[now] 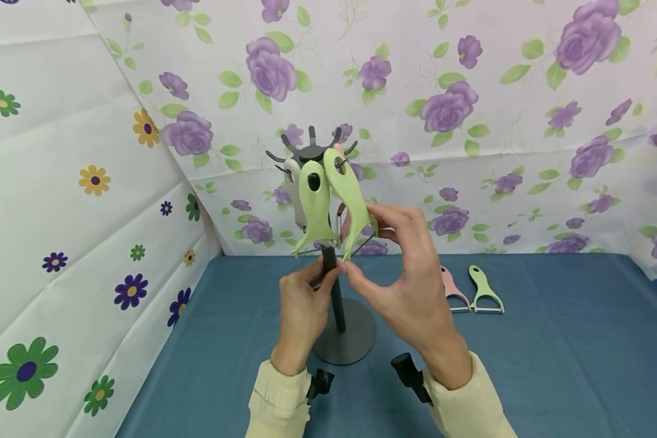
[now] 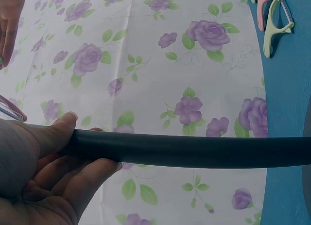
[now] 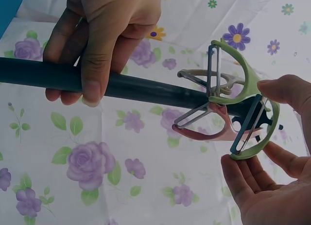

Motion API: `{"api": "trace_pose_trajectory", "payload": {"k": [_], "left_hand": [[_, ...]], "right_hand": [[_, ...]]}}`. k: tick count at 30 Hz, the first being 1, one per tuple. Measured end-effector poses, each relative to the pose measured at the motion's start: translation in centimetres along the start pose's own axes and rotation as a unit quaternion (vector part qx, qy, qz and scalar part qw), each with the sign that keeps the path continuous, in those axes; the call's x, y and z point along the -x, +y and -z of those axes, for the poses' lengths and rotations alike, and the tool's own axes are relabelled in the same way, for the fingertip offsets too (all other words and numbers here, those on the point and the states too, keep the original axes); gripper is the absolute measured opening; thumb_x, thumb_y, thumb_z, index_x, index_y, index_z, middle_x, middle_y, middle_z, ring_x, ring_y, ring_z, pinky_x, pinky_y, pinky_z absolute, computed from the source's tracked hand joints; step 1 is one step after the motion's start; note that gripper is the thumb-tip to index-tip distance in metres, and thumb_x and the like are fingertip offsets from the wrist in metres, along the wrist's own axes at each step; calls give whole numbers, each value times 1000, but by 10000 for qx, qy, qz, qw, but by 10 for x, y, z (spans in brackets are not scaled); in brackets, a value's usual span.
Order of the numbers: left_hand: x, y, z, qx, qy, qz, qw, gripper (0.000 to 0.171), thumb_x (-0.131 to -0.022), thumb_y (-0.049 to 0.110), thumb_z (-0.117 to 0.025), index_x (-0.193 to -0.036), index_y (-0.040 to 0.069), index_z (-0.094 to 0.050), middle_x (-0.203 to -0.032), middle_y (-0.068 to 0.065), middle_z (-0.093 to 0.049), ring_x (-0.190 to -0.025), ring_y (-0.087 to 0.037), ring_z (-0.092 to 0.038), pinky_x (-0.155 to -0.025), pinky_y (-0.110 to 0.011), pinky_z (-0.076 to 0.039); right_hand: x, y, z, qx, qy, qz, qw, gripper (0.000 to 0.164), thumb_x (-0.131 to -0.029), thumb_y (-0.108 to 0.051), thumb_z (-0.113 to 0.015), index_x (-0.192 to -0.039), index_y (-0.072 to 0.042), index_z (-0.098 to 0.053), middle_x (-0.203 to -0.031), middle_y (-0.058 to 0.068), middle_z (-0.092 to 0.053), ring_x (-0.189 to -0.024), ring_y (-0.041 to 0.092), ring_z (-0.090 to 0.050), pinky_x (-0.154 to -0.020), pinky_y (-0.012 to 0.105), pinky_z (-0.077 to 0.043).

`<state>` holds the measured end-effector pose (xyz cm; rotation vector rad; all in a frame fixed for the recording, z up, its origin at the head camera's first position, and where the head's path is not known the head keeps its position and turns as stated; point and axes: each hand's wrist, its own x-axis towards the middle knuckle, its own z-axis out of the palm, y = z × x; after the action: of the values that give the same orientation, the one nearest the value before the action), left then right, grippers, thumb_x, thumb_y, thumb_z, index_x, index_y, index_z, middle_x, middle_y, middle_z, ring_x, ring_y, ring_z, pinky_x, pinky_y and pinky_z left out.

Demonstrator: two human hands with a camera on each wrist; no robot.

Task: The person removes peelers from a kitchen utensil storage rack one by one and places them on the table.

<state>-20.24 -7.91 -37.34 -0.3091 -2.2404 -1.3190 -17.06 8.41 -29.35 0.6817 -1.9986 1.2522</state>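
Stand post, 6 o'clock: smooth, matt, looks metal. Hung green Y-peelers, 12 o'clock: smooth plastic-looking bodies, shiny metal blades. Tablecloth, 4 o'clock: matt cloth. Floral backdrop, 1 o'clock: creased sheet.

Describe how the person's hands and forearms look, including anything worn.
The left hand and right hand wear no gloves. Cream sleeves end at the wrists, the left one marked with thin dark lines. Black devices sit at both cuffs.

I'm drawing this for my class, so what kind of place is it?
Perhaps a small corner set up for a tabletop demonstration: flowered sheets rise behind and beside a blue tabletop, and a dark stand has several peelers hanging on it.
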Motion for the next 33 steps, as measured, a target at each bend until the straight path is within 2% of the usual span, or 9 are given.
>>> {"api": "trace_pose_trajectory", "payload": {"k": [14,33], "left_hand": [[0,1,-1,106,-2,6,9999,27,-97,18,-71,-121,6,-75,-109,-15,-78,-95,-24,-78,-81,-37,-64],[1,2,-1,276,-26,236,9993,30,-97,16,-71,-125,3,-72,-109,-16,-78,-98,-25,-77,-83,-37,-64]], "right_hand": [[-6,-2,3,56,45,122,9999,71,-82,-11,-85,-145,-10,-54,-129,14,-54,-116,22,-56,-104,30,-51],[-10,-4,13,215,123,223,9994,72,-82,-11,-86,-146,-8,-53,-132,16,-54,-116,23,-56,-104,27,-50]]}}
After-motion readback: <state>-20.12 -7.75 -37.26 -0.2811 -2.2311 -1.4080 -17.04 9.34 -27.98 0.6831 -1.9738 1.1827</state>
